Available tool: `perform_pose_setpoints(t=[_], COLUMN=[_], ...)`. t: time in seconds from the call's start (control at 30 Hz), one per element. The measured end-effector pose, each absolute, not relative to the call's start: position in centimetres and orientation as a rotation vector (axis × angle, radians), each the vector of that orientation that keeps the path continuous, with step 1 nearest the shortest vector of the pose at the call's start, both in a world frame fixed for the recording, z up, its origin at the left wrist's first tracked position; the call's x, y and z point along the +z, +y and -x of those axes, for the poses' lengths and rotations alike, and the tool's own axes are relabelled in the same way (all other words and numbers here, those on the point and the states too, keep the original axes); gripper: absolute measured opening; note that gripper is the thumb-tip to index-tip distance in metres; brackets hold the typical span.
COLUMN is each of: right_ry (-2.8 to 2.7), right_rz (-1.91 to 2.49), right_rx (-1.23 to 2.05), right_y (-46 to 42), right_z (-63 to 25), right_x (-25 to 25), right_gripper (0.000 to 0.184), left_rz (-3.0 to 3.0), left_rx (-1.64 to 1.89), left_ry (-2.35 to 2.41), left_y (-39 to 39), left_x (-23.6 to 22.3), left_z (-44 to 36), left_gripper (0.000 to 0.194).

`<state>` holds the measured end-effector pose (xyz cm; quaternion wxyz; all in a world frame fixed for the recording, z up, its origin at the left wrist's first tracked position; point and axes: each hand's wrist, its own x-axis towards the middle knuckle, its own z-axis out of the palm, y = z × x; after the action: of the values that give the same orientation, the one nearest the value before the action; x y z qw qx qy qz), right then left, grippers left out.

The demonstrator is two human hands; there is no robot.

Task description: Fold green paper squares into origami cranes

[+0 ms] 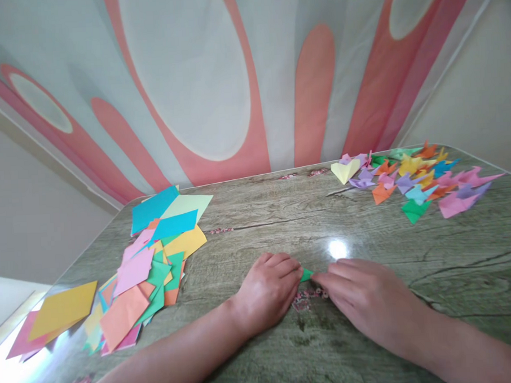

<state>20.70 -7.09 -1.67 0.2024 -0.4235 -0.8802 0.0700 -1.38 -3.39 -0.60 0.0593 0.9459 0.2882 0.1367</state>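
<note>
A small folded piece of green paper [306, 275] shows between my two hands, low over the front middle of the table. My left hand [271, 289] is closed around its left part, fingers curled and hiding most of it. From the other side, the fingertips of my right hand [358, 294] pinch the paper's right tip. Only a little green triangle is visible, so the full shape of the fold cannot be made out.
Loose coloured paper sheets [134, 270] lie in an overlapping heap on the left, with a few more sheets [61, 313] at the left edge. Several folded paper figures [416, 179] cluster at the back right of the wood-patterned table [256, 214]. Behind stands a pink-and-grey patterned wall covering [272, 100].
</note>
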Motion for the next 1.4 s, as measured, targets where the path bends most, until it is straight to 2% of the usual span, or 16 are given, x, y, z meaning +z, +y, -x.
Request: perform_pose_setpoints(t=[0.1, 0.2, 0.4, 0.5, 0.57, 0.63, 0.7, 0.9, 1.4], right_ry=[-2.559, -2.618, -2.666, -2.651, -2.601, -2.513, -2.415, -2.271, -2.3], right_rz=[1.16, 1.203, 1.228, 1.2, 1.192, 1.248, 1.264, 1.277, 1.412], right_rx=[-0.032, -0.122, -0.165, -0.125, -0.037, 0.08, 0.169, 0.466, 0.588], right_y=[-8.3, -8.9, -9.1, -8.8, -8.3, -7.5, -6.7, -5.6, -5.1], right_z=[-19.9, -19.3, -19.2, -19.5, -19.9, -20.3, -20.8, -20.7, -19.8], right_x=[-2.1, -2.8, -3.1, -2.7, -2.2, -1.9, -1.8, -2.8, -1.9], right_gripper=[0.038, 0.051, 0.056, 0.052, 0.042, 0.024, 0.018, 0.012, 0.015], left_rz=[-2.901, -2.927, -2.91, -2.899, -2.885, -2.858, -2.82, -2.761, -2.628], left_rx=[0.389, 0.377, 0.406, 0.428, 0.446, 0.462, 0.48, 0.524, 0.482], left_ry=[0.871, 0.869, 0.864, 0.855, 0.856, 0.855, 0.859, 0.837, 0.987], left_y=[-3.6, -3.7, -3.8, -3.7, -3.7, -3.6, -3.5, -3.4, -3.7], left_x=[-0.8, -1.0, -1.3, -1.4, -1.4, -1.3, -1.2, -1.1, -0.8], left_z=[1.3, 1.3, 1.5, 1.6, 1.6, 1.6, 1.6, 1.6, 0.9], left_gripper=[0.025, 0.026, 0.025, 0.025, 0.024, 0.024, 0.023, 0.022, 0.014])
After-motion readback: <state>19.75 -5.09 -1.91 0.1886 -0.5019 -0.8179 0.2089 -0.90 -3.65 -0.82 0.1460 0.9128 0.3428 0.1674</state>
